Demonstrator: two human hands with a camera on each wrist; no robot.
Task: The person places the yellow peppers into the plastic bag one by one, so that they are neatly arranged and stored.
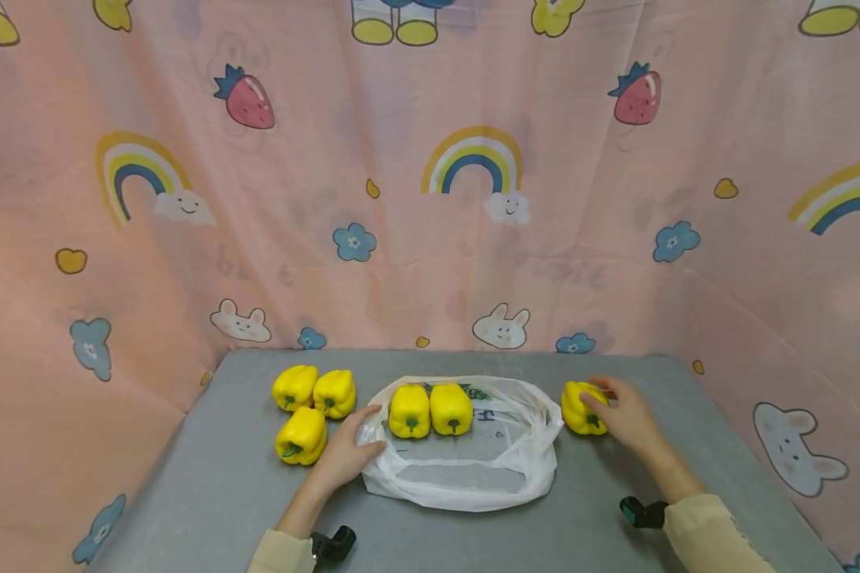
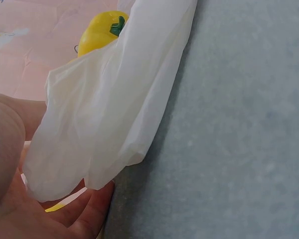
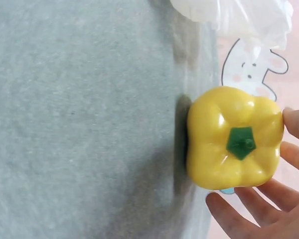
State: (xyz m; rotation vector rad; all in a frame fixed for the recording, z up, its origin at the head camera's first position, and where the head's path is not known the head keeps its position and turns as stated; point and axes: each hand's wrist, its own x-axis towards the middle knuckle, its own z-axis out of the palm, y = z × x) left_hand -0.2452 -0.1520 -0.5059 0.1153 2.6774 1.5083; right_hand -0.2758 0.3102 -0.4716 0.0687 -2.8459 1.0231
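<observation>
A white plastic bag (image 1: pixel 466 497) lies mouth-up on the grey table, its rim spread wide. Two yellow bell peppers (image 1: pixel 409 411) sit side by side inside it. My left hand (image 1: pixel 347 446) is at the bag's left side, thumb and fingers apart; in the left wrist view a loose fold of the bag (image 2: pixel 99 109) hangs between them. Right of the bag, another yellow bell pepper (image 3: pixel 234 139) rests on the table, its green stem facing the right wrist camera. My right hand (image 1: pixel 627 414) is around it with fingers spread; one digit touches its edge, while the lowest fingertip stands apart.
Three more yellow bell peppers (image 1: pixel 302 436) stand grouped on the grey table (image 1: pixel 208 477), left of my left hand. A pink patterned cloth (image 1: pixel 430 278) hangs behind the table and along its sides. Each wrist wears a small black device (image 1: pixel 643 513).
</observation>
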